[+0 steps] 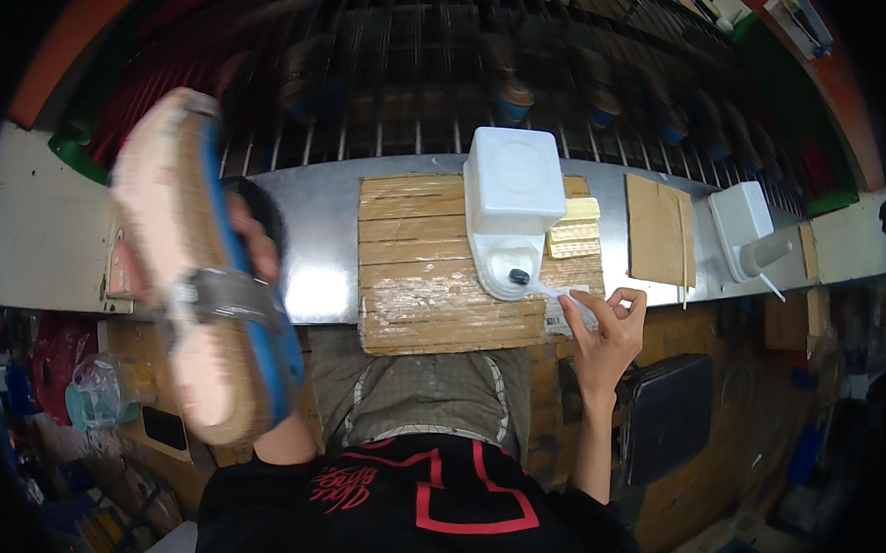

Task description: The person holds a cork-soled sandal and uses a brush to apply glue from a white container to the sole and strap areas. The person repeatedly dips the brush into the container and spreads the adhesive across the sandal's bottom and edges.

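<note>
Starting at 9 o'clock, the left hand [254,242] is clamped around a shoe sole [203,264], fingers curled over its blue edge, and it holds that sole up close to the camera. The sole is long, pinkish-tan on its broad face with a blue rim, and a grey band wraps across its middle. It tilts from 11 o'clock down toward 6 o'clock, well clear of the metal bench [316,210].

Moving to the centre, a wooden slat board [414,265] lies flat on the bench, its surface glazed with dried glue. At 12 o'clock on that board sits a white glue container [512,195] with a round well at its near end and a dark knob in it.

Now at 3 o'clock, the right hand [610,330] pinches a thin brush [552,292] between thumb and forefinger, the other fingers loosely bent; the brush tip reaches to the container's well. Further right, a brown cardboard piece [658,230] rests on the bench, and a 2nd white container [748,227] stands beyond it.
</note>
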Demonstrator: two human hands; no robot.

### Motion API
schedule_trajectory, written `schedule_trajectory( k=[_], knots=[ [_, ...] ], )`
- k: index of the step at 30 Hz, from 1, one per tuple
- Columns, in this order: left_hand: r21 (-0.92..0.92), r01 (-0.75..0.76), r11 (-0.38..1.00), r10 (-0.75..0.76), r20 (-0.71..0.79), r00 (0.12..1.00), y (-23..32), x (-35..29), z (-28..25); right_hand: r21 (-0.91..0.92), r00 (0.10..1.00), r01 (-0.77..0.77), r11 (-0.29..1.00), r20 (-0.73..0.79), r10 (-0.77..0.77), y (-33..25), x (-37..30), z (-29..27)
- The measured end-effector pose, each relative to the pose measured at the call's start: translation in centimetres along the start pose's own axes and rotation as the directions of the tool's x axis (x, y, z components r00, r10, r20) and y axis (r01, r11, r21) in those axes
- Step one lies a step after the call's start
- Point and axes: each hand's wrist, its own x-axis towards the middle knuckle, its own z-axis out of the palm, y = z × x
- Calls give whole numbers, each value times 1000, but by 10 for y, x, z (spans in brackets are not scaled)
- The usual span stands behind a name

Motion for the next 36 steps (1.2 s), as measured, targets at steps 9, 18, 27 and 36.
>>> schedule_trajectory(
  k=[9,18,27,36],
  knots=[
    [113,173,978,-155,-156,976,-78,-38,30,560,962,266,785,-104,-252,-71,23,-41],
    [369,170,914,-207,62,976,-59,-29,74,365,816,575,732,-316,-484,-123,43,-57],
    [546,118,830,-225,133,965,-56,-36,70,254,771,615,747,-393,-501,-131,58,-69],
    [646,-253,720,-119,474,872,-56,-30,59,200,753,619,760,-425,-502,-125,71,-77]
  ],
)
